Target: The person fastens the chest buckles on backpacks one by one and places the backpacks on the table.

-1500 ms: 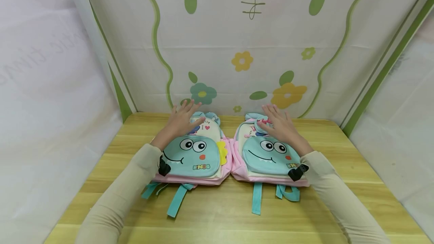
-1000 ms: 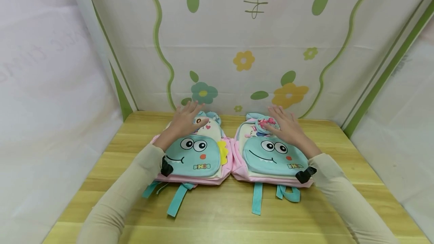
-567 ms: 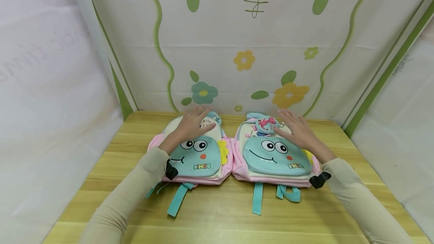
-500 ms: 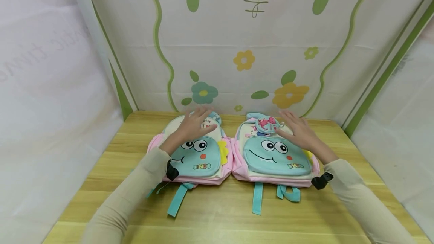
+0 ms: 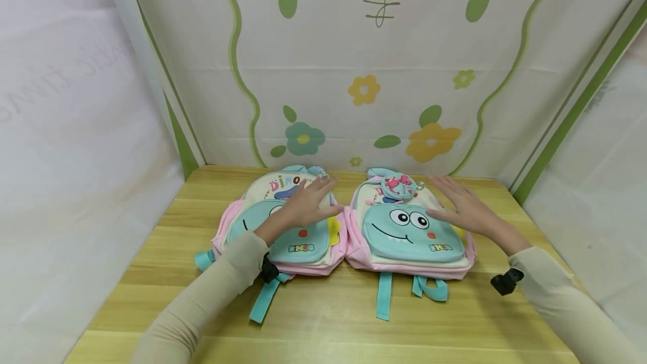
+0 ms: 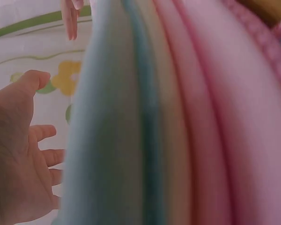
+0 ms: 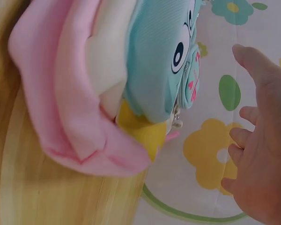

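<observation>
The person wears long, plain cream sleeves. The left sleeve, at 7 o'clock in the head view, creases toward its lower end; the right sleeve shows at 4 o'clock. A boxy black device sits at 4 o'clock from the left cuff, a similar black block at 8 o'clock from the right cuff.
</observation>
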The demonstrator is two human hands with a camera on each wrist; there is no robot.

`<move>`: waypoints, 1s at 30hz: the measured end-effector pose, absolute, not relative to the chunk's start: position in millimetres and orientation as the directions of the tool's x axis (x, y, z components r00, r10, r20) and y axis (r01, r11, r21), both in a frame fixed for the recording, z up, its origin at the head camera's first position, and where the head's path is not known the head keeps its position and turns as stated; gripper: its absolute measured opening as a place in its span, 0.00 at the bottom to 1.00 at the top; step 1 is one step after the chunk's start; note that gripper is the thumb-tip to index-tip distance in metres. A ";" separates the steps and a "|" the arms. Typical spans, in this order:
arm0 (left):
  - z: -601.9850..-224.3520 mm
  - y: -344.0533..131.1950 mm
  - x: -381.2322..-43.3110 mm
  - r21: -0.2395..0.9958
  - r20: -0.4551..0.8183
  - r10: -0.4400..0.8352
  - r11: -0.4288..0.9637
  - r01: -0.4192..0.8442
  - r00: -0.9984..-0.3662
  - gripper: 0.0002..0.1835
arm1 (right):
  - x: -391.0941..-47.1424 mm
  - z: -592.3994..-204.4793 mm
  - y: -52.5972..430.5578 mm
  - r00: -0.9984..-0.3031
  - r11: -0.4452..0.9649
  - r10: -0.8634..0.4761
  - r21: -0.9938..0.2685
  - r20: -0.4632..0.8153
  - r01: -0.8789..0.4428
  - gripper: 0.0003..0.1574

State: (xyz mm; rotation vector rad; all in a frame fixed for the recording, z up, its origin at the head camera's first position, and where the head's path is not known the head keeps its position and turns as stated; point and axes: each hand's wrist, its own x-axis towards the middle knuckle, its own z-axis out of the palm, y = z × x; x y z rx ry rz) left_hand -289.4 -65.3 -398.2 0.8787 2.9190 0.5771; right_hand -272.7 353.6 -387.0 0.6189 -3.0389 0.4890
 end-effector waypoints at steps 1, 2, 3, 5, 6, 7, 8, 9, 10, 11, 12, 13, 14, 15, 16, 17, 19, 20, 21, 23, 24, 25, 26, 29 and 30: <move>-398.8 -62.8 -287.6 0.360 0.064 0.546 0.768 0.529 -0.835 0.44 | -271.3 -387.6 355.5 -0.922 0.874 -0.383 -0.303 0.054 -0.380 0.60; -399.3 -60.2 -285.9 0.360 0.061 0.553 0.764 0.535 -0.831 0.44 | -270.2 -388.5 357.9 -0.922 0.874 -0.384 -0.305 0.047 -0.379 0.60; -399.8 -57.6 -284.1 0.358 0.060 0.560 0.761 0.541 -0.827 0.44 | -268.9 -389.3 359.8 -0.923 0.875 -0.384 -0.305 0.038 -0.377 0.61; -400.5 -52.2 -280.6 0.362 0.057 0.570 0.753 0.549 -0.820 0.44 | -266.6 -390.7 363.5 -0.922 0.875 -0.386 -0.305 0.026 -0.375 0.63; -400.9 -49.4 -278.8 0.367 0.057 0.574 0.749 0.552 -0.817 0.44 | -265.7 -391.3 365.4 -0.921 0.874 -0.389 -0.307 0.019 -0.376 0.63; -401.1 -46.7 -277.0 0.372 0.055 0.579 0.744 0.555 -0.813 0.44 | -264.7 -392.0 367.2 -0.920 0.874 -0.391 -0.307 0.015 -0.376 0.64; -401.3 -43.8 -275.2 0.375 0.055 0.583 0.740 0.558 -0.810 0.44 | -263.8 -392.5 368.6 -0.919 0.873 -0.394 -0.305 0.015 -0.380 0.65; -401.4 -41.0 -273.5 0.375 0.055 0.588 0.737 0.563 -0.807 0.44 | -262.8 -392.8 369.6 -0.917 0.871 -0.399 -0.304 0.018 -0.385 0.65; -401.6 -38.3 -271.9 0.374 0.056 0.594 0.733 0.568 -0.803 0.45 | -262.0 -393.4 370.7 -0.914 0.869 -0.405 -0.303 0.022 -0.392 0.66; -402.0 -35.7 -270.2 0.374 0.060 0.600 0.728 0.575 -0.798 0.45 | -261.1 -394.0 371.6 -0.911 0.866 -0.411 -0.302 0.023 -0.398 0.66; -402.8 -33.1 -268.9 0.371 0.062 0.606 0.724 0.582 -0.793 0.45 | -260.4 -394.7 372.6 -0.910 0.865 -0.415 -0.299 0.023 -0.402 0.66; -402.8 -30.5 -267.1 0.369 0.064 0.613 0.719 0.590 -0.787 0.45 | -259.6 -395.9 373.2 -0.908 0.864 -0.418 -0.301 0.022 -0.405 0.67; -403.0 -27.7 -265.6 0.362 0.063 0.617 0.718 0.594 -0.784 0.45 | -259.0 -397.2 374.1 -0.907 0.862 -0.421 -0.303 0.021 -0.407 0.67; -403.3 -25.1 -263.9 0.357 0.063 0.622 0.716 0.600 -0.780 0.45 | -258.3 -398.5 375.0 -0.906 0.859 -0.423 -0.311 0.018 -0.407 0.67; -404.0 -22.7 -262.3 0.353 0.065 0.626 0.714 0.605 -0.777 0.46 | -257.5 -399.9 376.1 -0.905 0.856 -0.424 -0.320 0.013 -0.406 0.68; -405.0 -20.1 -260.8 0.347 0.066 0.630 0.713 0.610 -0.774 0.46 | -256.3 -401.1 377.4 -0.906 0.854 -0.423 -0.332 0.004 -0.400 0.68; -407.0 -15.3 -257.8 0.336 0.064 0.640 0.708 0.621 -0.765 0.47 | -253.6 -403.6 380.4 -0.905 0.847 -0.424 -0.357 -0.008 -0.394 0.68; -408.8 -13.3 -256.8 0.329 0.064 0.647 0.705 0.628 -0.760 0.48 | -252.1 -404.2 381.8 -0.904 0.842 -0.426 -0.370 -0.013 -0.392 0.69; -410.3 -11.8 -255.4 0.325 0.064 0.656 0.699 0.637 -0.752 0.49 | -250.4 -404.7 383.0 -0.903 0.838 -0.430 -0.381 -0.018 -0.391 0.69; -413.2 -8.8 -252.6 0.318 0.054 0.673 0.688 0.652 -0.737 0.51 | -247.4 -405.7 385.5 -0.900 0.830 -0.435 -0.401 -0.031 -0.387 0.69; -413.9 -7.6 -251.1 0.319 0.043 0.681 0.684 0.656 -0.731 0.52 | -245.9 -406.1 386.6 -0.898 0.825 -0.438 -0.412 -0.036 -0.386 0.69; -414.9 -6.5 -249.7 0.312 0.029 0.687 0.684 0.659 -0.726 0.53 | -244.3 -406.3 387.3 -0.896 0.819 -0.443 -0.424 -0.041 -0.386 0.69; -415.8 -5.4 -248.1 0.315 0.015 0.691 0.683 0.660 -0.722 0.54 | -242.9 -406.7 388.1 -0.893 0.813 -0.447 -0.436 -0.044 -0.385 0.69; -418.9 -1.8 -244.0 0.304 -0.031 0.694 0.692 0.655 -0.719 0.57 | -238.6 -407.3 390.5 -0.888 0.798 -0.457 -0.468 -0.059 -0.380 0.71; -419.6 -0.7 -242.7 0.298 -0.041 0.694 0.695 0.654 -0.719 0.58 | -237.4 -407.5 391.3 -0.886 0.795 -0.460 -0.473 -0.063 -0.380 0.71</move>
